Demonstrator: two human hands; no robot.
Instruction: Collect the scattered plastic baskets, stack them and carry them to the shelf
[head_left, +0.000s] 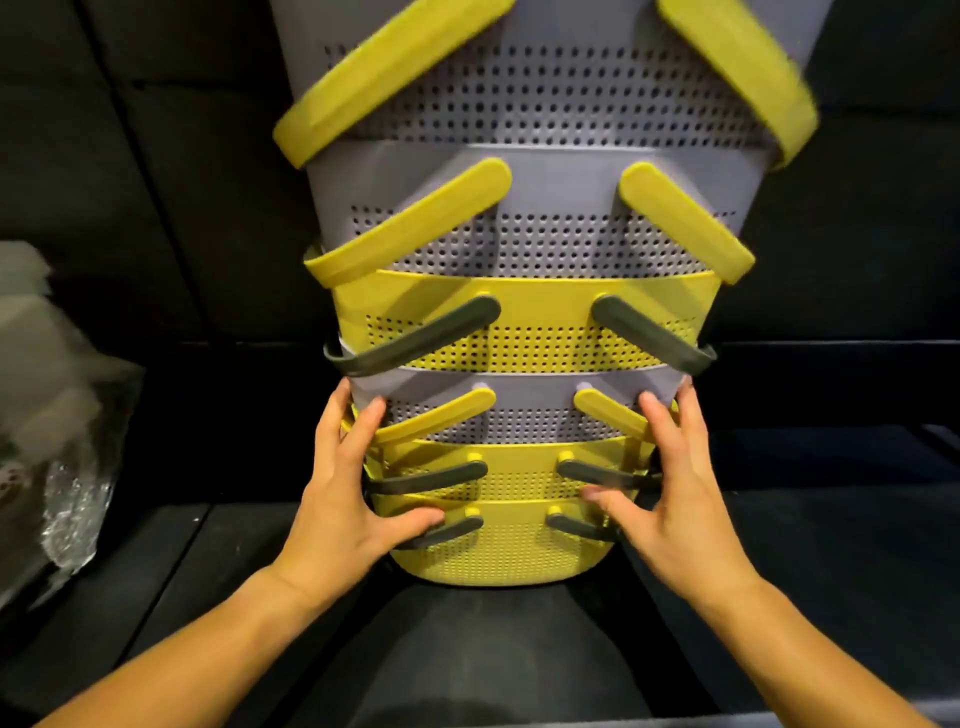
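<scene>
Stack of baskets (519, 332): six or so nested grey and yellow perforated plastic shells, rising from the dark surface (779, 545) between the forearms up past the top of the view. Probably light for its bulk, being thin holed plastic; stiff enough to keep shape, yet likely to flex a little at the walls. Smooth sides, so likely slippery under bare palms. Tall and top-heavy by the look of it, prone to lean or to slide apart at the nested joints if tilted. Drop-down handles (436, 332) hanging loose on every shell, apt to swing and catch. Best hold, as a judgement: low, at the rims of the bottom baskets, one palm each side, squeezing inward and lifting from beneath the lowest yellow basket (493, 561).

Left hand (348, 499): spread wide, fingers reaching up the left flank of the lower shells, thumb across the front near a grey handle; pressing, not wrapped round anything. Right hand (670, 493): likewise splayed on the right flank, thumb lying forward on the yellow wall. Crinkled clear wrapping (72, 493) lying off to the left, well apart.
</scene>
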